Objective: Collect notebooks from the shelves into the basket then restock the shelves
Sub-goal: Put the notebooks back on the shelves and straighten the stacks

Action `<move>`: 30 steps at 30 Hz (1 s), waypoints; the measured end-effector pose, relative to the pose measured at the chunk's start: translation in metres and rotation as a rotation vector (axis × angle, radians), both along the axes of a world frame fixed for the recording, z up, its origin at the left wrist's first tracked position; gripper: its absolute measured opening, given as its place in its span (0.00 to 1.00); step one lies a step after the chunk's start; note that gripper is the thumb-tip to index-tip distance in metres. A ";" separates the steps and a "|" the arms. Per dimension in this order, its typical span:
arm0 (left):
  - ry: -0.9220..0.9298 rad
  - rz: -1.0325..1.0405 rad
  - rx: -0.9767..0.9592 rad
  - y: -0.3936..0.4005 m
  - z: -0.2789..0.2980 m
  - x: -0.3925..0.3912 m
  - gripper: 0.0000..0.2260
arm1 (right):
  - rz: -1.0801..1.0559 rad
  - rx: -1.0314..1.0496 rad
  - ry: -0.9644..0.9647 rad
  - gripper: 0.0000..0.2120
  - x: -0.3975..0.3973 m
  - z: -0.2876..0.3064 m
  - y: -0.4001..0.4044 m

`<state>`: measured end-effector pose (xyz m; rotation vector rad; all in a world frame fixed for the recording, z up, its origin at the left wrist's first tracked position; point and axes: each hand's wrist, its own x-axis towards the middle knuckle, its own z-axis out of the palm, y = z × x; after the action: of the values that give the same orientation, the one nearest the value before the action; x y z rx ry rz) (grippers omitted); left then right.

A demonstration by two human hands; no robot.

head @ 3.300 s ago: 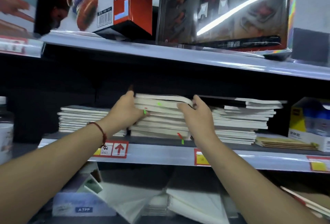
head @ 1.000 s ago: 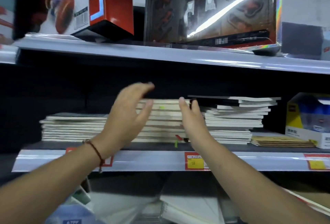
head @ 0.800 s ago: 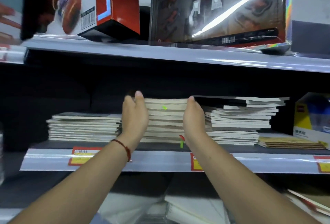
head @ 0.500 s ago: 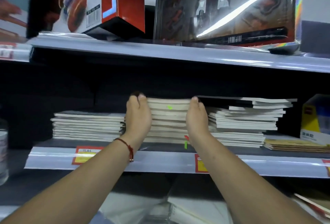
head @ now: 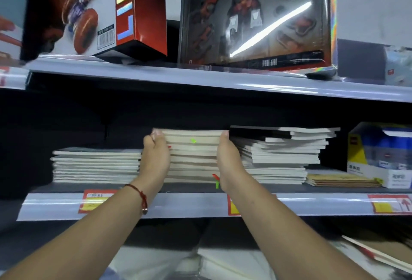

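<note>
Three stacks of pale notebooks lie on the middle shelf [head: 189, 204]. My left hand [head: 156, 157] presses flat against the left side of the middle stack [head: 194, 152], fingertips reaching its top edge. On the stack's right side, my right hand [head: 229, 159] presses in the same way, fingers straight up. A lower stack [head: 95, 164] lies to the left and a taller, uneven stack [head: 283, 152] to the right. No basket is in view.
A thin pile of brown notebooks [head: 341, 180] and a blue and yellow box [head: 381, 154] sit at the shelf's right end. Large toy boxes [head: 95, 9] [head: 256, 16] stand on the shelf above. White paper goods [head: 223, 264] lie on the shelf below.
My left hand came down from the air onto the stack's left side. Both hands have closed in against the middle stack, which now looks squared up.
</note>
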<state>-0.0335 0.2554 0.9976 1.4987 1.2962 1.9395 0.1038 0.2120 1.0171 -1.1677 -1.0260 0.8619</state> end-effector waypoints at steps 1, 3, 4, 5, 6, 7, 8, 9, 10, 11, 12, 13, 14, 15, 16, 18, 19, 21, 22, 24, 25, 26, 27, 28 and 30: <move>0.033 0.015 0.004 -0.001 0.000 0.000 0.19 | 0.011 -0.002 0.009 0.32 0.000 0.001 -0.002; 0.084 0.011 0.017 -0.006 0.000 -0.001 0.17 | 0.049 -0.004 -0.001 0.32 0.002 0.000 -0.007; 0.076 -0.023 0.009 -0.010 0.001 -0.001 0.17 | 0.063 -0.005 -0.024 0.32 0.003 -0.002 -0.010; 0.074 -0.062 -0.015 -0.014 0.003 -0.001 0.18 | 0.069 0.002 -0.074 0.32 0.004 -0.004 -0.013; 0.076 -0.096 -0.047 -0.019 0.003 -0.002 0.22 | 0.069 0.018 -0.163 0.34 0.005 -0.006 -0.015; 0.144 -0.109 -0.059 -0.025 0.001 -0.002 0.29 | 0.061 0.045 -0.276 0.36 0.007 -0.012 -0.017; 0.244 -0.116 -0.063 -0.034 -0.004 -0.005 0.36 | 0.036 0.089 -0.402 0.38 0.008 -0.018 -0.019; 0.408 -0.074 -0.038 -0.042 -0.011 -0.009 0.40 | -0.013 0.167 -0.546 0.40 0.009 -0.024 -0.022; 0.624 0.048 0.048 -0.049 -0.017 -0.013 0.44 | -0.093 0.293 -0.738 0.41 0.013 -0.030 -0.024; 0.852 0.227 0.221 -0.049 -0.022 -0.018 0.46 | -0.202 0.461 -0.996 0.41 0.016 -0.033 -0.026; 1.049 0.387 0.434 -0.044 -0.022 -0.025 0.47 | -0.327 0.655 -1.272 0.41 0.023 -0.034 -0.025; 1.227 0.463 0.597 -0.037 -0.016 -0.032 0.46 | -0.421 0.838 -1.541 0.41 0.032 -0.031 -0.020; 1.396 0.478 0.695 -0.028 -0.009 -0.037 0.45 | -0.453 0.956 -1.771 0.41 0.042 -0.027 -0.013; 1.561 0.503 0.764 -0.017 0.000 -0.042 0.43 | -0.447 1.018 -1.943 0.40 0.050 -0.022 -0.005; 1.695 0.523 0.826 -0.003 0.007 -0.048 0.40 | -0.411 1.039 -2.060 0.38 0.057 -0.016 0.005; 1.860 0.495 0.962 0.023 0.016 -0.061 0.35 | -0.311 1.092 -2.225 0.35 0.065 -0.002 0.022; 1.908 0.465 1.017 0.034 0.018 -0.066 0.33 | -0.263 1.131 -2.306 0.34 0.067 0.005 0.031; 1.951 0.435 1.068 0.047 0.017 -0.070 0.29 | -0.210 1.167 -2.464 0.34 0.072 0.013 0.046; 1.953 0.418 1.077 0.049 0.017 -0.069 0.27 | -0.225 1.159 -2.509 0.33 0.075 0.014 0.050; 1.939 0.375 1.110 0.050 0.020 -0.063 0.25 | -0.301 1.148 -2.504 0.33 0.080 0.010 0.055; 1.926 0.360 1.121 0.049 0.020 -0.061 0.25 | -0.339 1.143 -2.476 0.33 0.082 0.006 0.054; 1.910 0.347 1.120 0.049 0.020 -0.060 0.24 | -0.364 1.127 -2.454 0.32 0.082 0.000 0.053; 1.888 0.335 1.117 0.049 0.018 -0.060 0.24 | -0.370 1.110 -2.446 0.32 0.082 -0.003 0.051; 1.866 0.317 1.117 0.050 0.017 -0.061 0.25 | -0.367 1.094 -2.454 0.31 0.081 -0.004 0.051; 1.847 0.274 1.124 0.052 0.018 -0.062 0.25 | -0.372 1.078 -2.476 0.31 0.080 -0.003 0.052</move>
<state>-0.0954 0.3071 1.0157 4.2747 0.5119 0.8035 0.1837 0.2643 1.0146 -0.8137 -2.3252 -2.0151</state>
